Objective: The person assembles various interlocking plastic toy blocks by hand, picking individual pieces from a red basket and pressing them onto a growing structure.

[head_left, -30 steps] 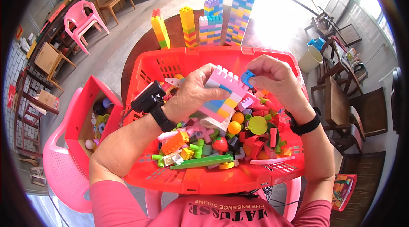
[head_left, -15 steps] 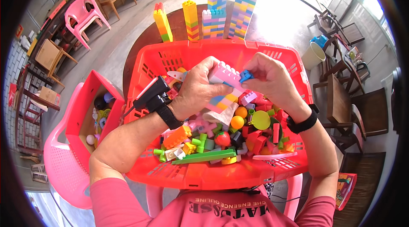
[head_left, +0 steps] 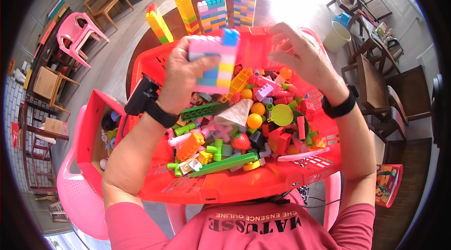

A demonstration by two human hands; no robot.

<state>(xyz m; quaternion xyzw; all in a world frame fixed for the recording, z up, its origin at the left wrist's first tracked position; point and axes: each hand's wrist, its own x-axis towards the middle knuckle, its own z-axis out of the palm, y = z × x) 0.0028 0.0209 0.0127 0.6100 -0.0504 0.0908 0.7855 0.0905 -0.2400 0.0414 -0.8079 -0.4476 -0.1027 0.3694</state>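
Note:
My left hand [head_left: 179,78] is closed round a flat wall of building blocks [head_left: 213,74] in pink, blue, yellow and white, held above the basket. A single blue block [head_left: 230,37] sits on its top right corner. To the right, my right hand [head_left: 300,57] is raised over the basket's far right part, fingers apart and holding nothing. Beneath both hands, a red plastic basket [head_left: 206,197] is full of mixed toy pieces: a green bar [head_left: 225,164], orange balls [head_left: 254,121], a toy strawberry [head_left: 241,141] and a lime-green disc [head_left: 282,115].
Beyond the basket, several block towers, including a yellow one [head_left: 188,14] and a tall multicoloured one [head_left: 245,1], stand on a round brown table [head_left: 136,69]. At left, a red box [head_left: 89,149] of toys rests on a pink chair [head_left: 77,203]. Wooden chairs [head_left: 376,81] line the right.
My right hand has let go of the blue block and moved up and away, opening. My left hand has moved left with the block wall, now more upright. The whole view has shifted slightly.

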